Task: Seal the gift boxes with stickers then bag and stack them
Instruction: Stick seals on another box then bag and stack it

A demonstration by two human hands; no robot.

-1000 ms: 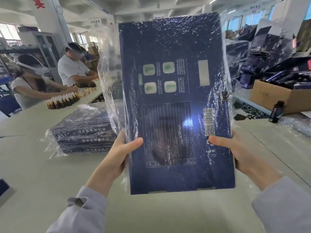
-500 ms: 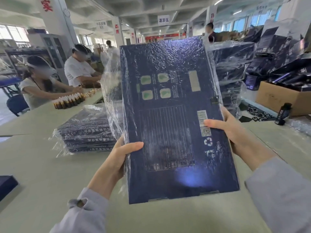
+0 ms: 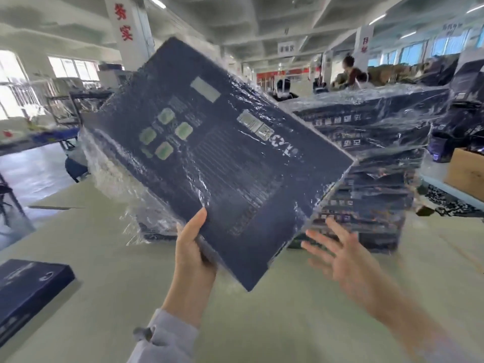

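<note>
Flat navy film-wrapped gift box [image 3: 235,166], glossy crinkled sheen, left grip [image 3: 192,255] clasping its edge, right grip [image 3: 340,258] splayed, holding nothing

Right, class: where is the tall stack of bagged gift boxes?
Head view, right side: the stack stands on the table, behind the bagged box in the left hand.

I see my left hand [image 3: 192,255] gripping the tilted bagged gift box [image 3: 222,158] by its near edge, my right hand [image 3: 340,258] with fingers spread just beside it, the wrapped stack [image 3: 379,158] on the table [image 3: 262,323] behind.
</note>
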